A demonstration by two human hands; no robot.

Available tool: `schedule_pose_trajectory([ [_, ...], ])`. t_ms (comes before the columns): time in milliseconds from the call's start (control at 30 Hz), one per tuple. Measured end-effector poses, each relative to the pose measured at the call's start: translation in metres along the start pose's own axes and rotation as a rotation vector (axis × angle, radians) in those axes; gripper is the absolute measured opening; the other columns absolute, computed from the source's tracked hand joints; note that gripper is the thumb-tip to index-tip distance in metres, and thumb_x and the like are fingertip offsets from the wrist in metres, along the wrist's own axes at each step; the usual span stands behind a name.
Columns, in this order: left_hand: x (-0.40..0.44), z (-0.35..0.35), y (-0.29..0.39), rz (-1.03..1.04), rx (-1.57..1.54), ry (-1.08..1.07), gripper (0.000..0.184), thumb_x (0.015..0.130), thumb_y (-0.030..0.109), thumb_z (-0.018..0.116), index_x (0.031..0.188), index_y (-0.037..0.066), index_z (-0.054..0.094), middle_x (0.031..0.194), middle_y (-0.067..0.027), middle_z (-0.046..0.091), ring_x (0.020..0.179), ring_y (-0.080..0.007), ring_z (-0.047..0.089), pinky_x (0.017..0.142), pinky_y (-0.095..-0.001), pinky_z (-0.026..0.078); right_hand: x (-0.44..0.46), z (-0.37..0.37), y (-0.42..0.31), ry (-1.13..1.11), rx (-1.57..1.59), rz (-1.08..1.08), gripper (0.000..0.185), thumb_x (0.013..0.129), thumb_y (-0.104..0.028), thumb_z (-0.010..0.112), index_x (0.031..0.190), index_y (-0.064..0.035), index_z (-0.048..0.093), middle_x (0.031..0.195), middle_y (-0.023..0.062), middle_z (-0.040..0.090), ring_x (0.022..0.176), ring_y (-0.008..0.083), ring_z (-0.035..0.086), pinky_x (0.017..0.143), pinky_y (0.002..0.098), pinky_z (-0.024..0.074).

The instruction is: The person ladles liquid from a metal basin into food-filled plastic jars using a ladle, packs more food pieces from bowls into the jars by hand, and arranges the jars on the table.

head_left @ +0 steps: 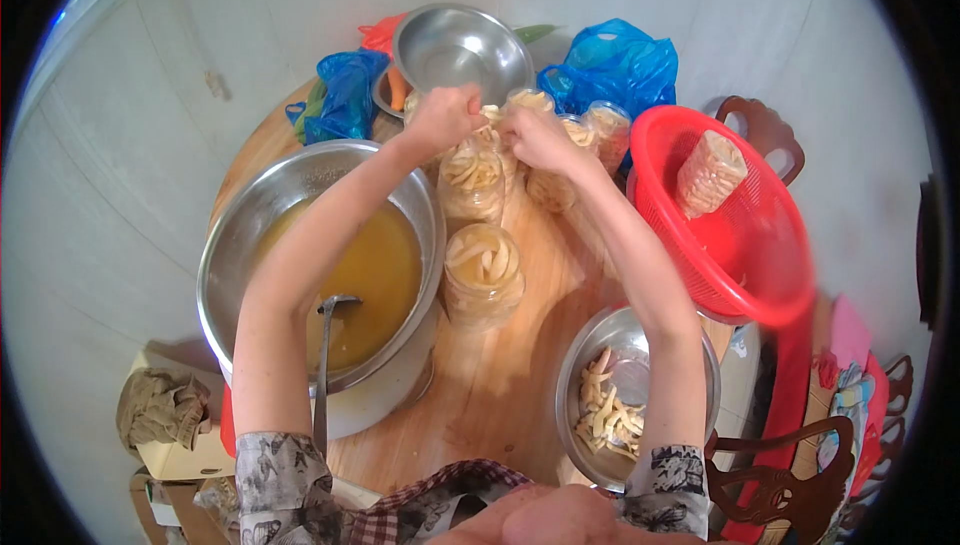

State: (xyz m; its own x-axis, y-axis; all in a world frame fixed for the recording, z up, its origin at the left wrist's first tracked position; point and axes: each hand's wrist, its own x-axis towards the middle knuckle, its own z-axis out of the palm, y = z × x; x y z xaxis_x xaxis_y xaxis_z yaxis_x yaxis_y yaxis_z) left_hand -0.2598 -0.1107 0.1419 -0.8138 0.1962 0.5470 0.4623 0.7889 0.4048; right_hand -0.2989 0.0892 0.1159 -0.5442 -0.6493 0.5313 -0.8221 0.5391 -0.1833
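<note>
Both my arms reach to the far side of the wooden table, over jars packed with pale strips. My left hand [447, 117] is closed in a fist above the jars; its fingertips are hidden. Close beside it, my right hand [540, 137] has its fingers bent together over pale strips [490, 117] at a jar's mouth. What either hand grips cannot be made out. A filled jar [471, 183] stands just below my hands, and a nearer jar [484, 275] of strips in liquid is uncovered. More jars [605, 127] stand to the right.
A large steel basin [215, 275] of yellow liquid with a ladle [322, 365] stands left. A steel bowl [570, 385] of strips is near right. A red colander [770, 235] holds a bag of strips [712, 173]. Behind are another steel bowl [465, 45] and blue bags [615, 65].
</note>
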Motion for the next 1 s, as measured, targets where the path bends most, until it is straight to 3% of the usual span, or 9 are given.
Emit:
schedule_pose_trajectory([
  [100,-0.004,0.003,-0.002,0.088,0.004,0.046,0.017,0.078,0.017,0.072,0.082,0.003,0.064,0.073,-0.0193,0.066,0.071,-0.0397,0.065,0.065,-0.0455,0.051,0.010,-0.005,-0.003,-0.192,0.015,0.125,0.022,0.070,-0.004,0.058,0.086,-0.0032,0.074,0.090,0.0207,0.071,0.091,0.0380,0.068,0.077,0.0467,0.0513],
  [233,-0.009,0.002,-0.015,0.139,-0.063,-0.040,0.015,0.080,0.014,0.070,0.087,0.003,0.062,0.076,-0.0187,0.067,0.074,-0.0392,0.065,0.067,-0.0449,0.051,0.008,-0.002,0.002,-0.222,0.093,0.137,0.021,0.068,-0.006,0.059,0.083,-0.0035,0.074,0.089,0.0203,0.071,0.089,0.0381,0.067,0.076,0.0443,0.0515],
  [300,-0.013,0.007,-0.022,0.210,-0.099,0.001,0.018,0.080,0.010,0.069,0.092,0.000,0.060,0.079,-0.0145,0.066,0.075,-0.0313,0.067,0.069,-0.0398,0.052,0.003,-0.003,0.007,-0.159,0.218,0.096,0.022,0.074,-0.004,0.058,0.086,-0.0050,0.076,0.085,0.0172,0.072,0.081,0.0319,0.068,0.073,0.0399,0.0512],
  [433,-0.011,0.011,-0.022,0.206,0.000,0.037,0.019,0.080,0.007,0.067,0.096,0.000,0.059,0.083,-0.0139,0.066,0.077,-0.0303,0.067,0.070,-0.0395,0.053,0.004,-0.003,0.017,0.068,0.503,0.128,0.026,0.081,-0.003,0.057,0.097,-0.0065,0.078,0.082,0.0121,0.073,0.078,0.0226,0.067,0.072,0.0356,0.0502],
  [500,-0.011,0.012,-0.022,0.100,-0.143,-0.005,0.019,0.079,0.007,0.067,0.095,0.000,0.058,0.081,-0.0137,0.066,0.075,-0.0298,0.066,0.070,-0.0391,0.053,0.011,-0.021,0.007,0.117,0.667,0.418,0.029,0.086,-0.002,0.055,0.106,-0.0066,0.076,0.084,0.0092,0.074,0.079,0.0169,0.066,0.073,0.0335,0.0503],
  [667,-0.012,0.007,-0.027,0.081,-0.010,0.038,0.015,0.079,0.010,0.067,0.089,0.001,0.060,0.078,-0.0127,0.065,0.072,-0.0300,0.065,0.068,-0.0394,0.052,0.042,0.001,0.026,0.258,0.309,0.224,0.022,0.087,-0.010,0.062,0.103,-0.0020,0.074,0.099,0.0213,0.072,0.096,0.0356,0.069,0.084,0.0424,0.0535],
  [867,-0.015,-0.002,-0.015,-0.011,0.076,-0.007,0.014,0.080,0.013,0.067,0.085,0.001,0.061,0.079,-0.0138,0.066,0.075,-0.0328,0.065,0.068,-0.0417,0.051,0.052,0.014,0.027,-0.129,0.157,0.292,0.024,0.083,-0.013,0.068,0.104,-0.0031,0.074,0.101,0.0205,0.072,0.098,0.0366,0.069,0.086,0.0437,0.0528],
  [933,-0.013,0.003,-0.013,-0.021,0.078,-0.010,0.014,0.081,0.013,0.066,0.087,0.001,0.062,0.080,-0.0141,0.066,0.077,-0.0339,0.065,0.069,-0.0423,0.051,0.050,0.011,0.020,-0.050,0.151,0.311,0.024,0.083,-0.014,0.068,0.104,-0.0040,0.074,0.100,0.0203,0.072,0.098,0.0366,0.069,0.086,0.0438,0.0529],
  [1000,-0.006,0.008,-0.012,0.178,0.134,0.115,0.011,0.084,0.012,0.064,0.089,0.003,0.063,0.085,-0.0142,0.068,0.082,-0.0355,0.066,0.070,-0.0448,0.051,0.047,0.011,0.016,0.029,0.144,0.325,0.023,0.084,-0.014,0.069,0.104,-0.0050,0.075,0.100,0.0201,0.072,0.098,0.0366,0.068,0.086,0.0440,0.0529],
])
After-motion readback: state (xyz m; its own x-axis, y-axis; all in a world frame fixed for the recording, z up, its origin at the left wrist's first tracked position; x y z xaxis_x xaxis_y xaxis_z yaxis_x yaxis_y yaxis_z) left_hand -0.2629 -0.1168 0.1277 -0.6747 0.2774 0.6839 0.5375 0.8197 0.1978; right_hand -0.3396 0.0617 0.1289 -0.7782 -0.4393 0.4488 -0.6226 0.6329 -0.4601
